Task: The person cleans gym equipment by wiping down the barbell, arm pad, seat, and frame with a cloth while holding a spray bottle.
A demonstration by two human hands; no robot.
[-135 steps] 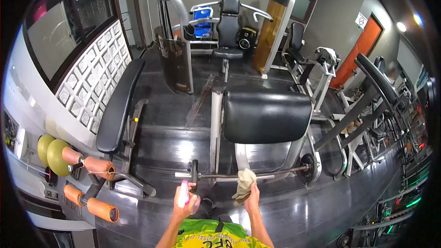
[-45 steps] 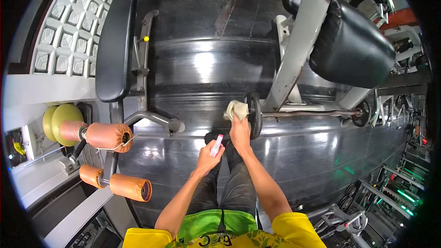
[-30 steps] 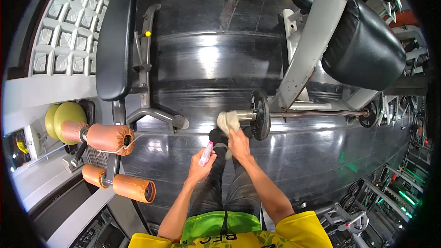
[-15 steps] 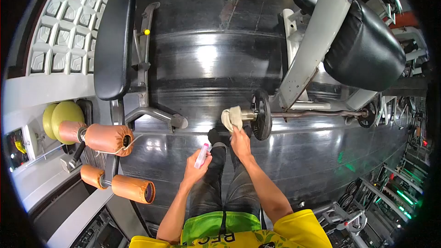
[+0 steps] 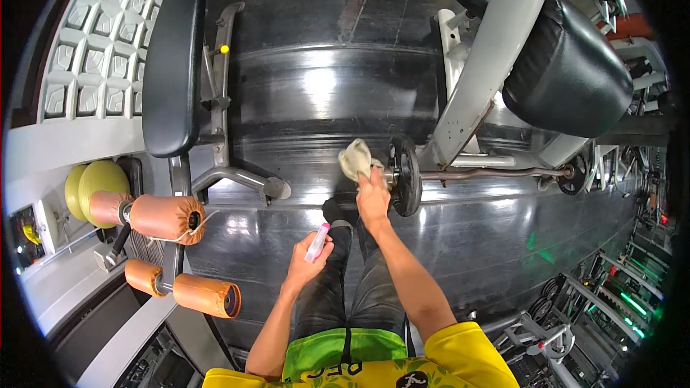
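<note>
My left hand [image 5: 307, 264] is closed around a small clear bottle [image 5: 316, 244] with a pink top, held above my left leg. A crumpled cream cloth [image 5: 355, 160] is gripped in my right hand [image 5: 373, 200], at the near end of a curl bar [image 5: 489, 174]. My right fingers cover most of that bar end, so whether they touch the metal is hard to tell. Just right of the hand, a black weight plate [image 5: 407, 176] sits on the bar. Another plate [image 5: 573, 171] is at the bar's far end.
A black padded bench [image 5: 172, 57] with orange foam rollers [image 5: 165, 217] stands at left. On the right is a grey machine frame [image 5: 492, 65] with a black pad [image 5: 571, 68]. Racks [image 5: 611, 298] fill the lower right. My feet stand on the dark floor [image 5: 309, 122].
My right hand has moved slightly up, and the cloth has shifted up and left, bunching differently. More of the bar end is hidden by the fingers. My left hand stays almost still with the bottle.
</note>
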